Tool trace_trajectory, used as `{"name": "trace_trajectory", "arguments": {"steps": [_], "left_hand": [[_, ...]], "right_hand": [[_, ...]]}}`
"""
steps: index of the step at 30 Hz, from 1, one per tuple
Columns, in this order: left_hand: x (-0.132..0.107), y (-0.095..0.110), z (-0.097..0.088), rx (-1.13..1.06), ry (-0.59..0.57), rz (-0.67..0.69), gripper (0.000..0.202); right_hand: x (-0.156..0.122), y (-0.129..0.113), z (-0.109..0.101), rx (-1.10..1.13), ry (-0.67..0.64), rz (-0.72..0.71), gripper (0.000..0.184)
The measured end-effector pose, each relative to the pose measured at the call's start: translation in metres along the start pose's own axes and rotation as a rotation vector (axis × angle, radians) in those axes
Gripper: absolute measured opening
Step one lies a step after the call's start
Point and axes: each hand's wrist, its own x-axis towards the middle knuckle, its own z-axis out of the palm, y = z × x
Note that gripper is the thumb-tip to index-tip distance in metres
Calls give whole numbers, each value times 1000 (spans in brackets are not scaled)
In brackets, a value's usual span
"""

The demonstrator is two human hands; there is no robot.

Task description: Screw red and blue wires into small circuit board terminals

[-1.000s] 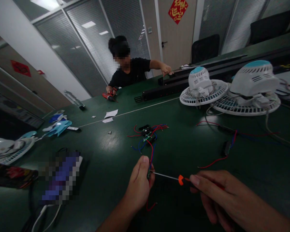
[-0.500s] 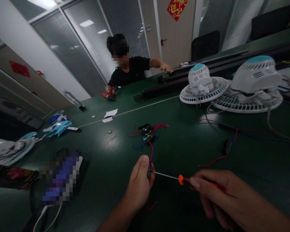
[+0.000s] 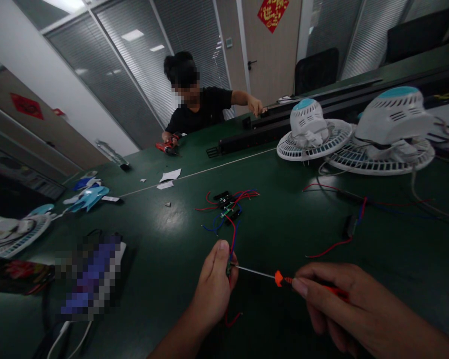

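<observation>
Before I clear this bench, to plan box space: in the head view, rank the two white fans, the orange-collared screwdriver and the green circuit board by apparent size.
1. Right white fan and left white fan: the right looks bigger, but may simply be nearer.
2. Screwdriver, long but thin.
3. Green circuit board.

Three fans, one screwdriver, one red drill, one co-worker.

Fig.: Screwdriver with smooth metal shaft and glossy orange-and-red plastic handle. Wires sheathed in red and blue plastic. Workbench top dark green and glossy. Desk fans of white, matt plastic. Paper scraps, thin and white.
</observation>
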Motion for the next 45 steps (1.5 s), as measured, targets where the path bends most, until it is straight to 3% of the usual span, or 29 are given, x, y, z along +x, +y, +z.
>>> {"name": "trace_trajectory", "arguments": {"steps": [15,35,45], "left_hand": [[2,-4,-2,-14,16,-24,52],[1,-3,0,-26,-65,5,52],[-1,2,1,23,17,-42,50]], "right_hand": [[1,4,-1,-66,-7,-36,35],[4,13,0,-101,-3,-34,39],[3,1,-2,-100,-12,-63,30]]}}
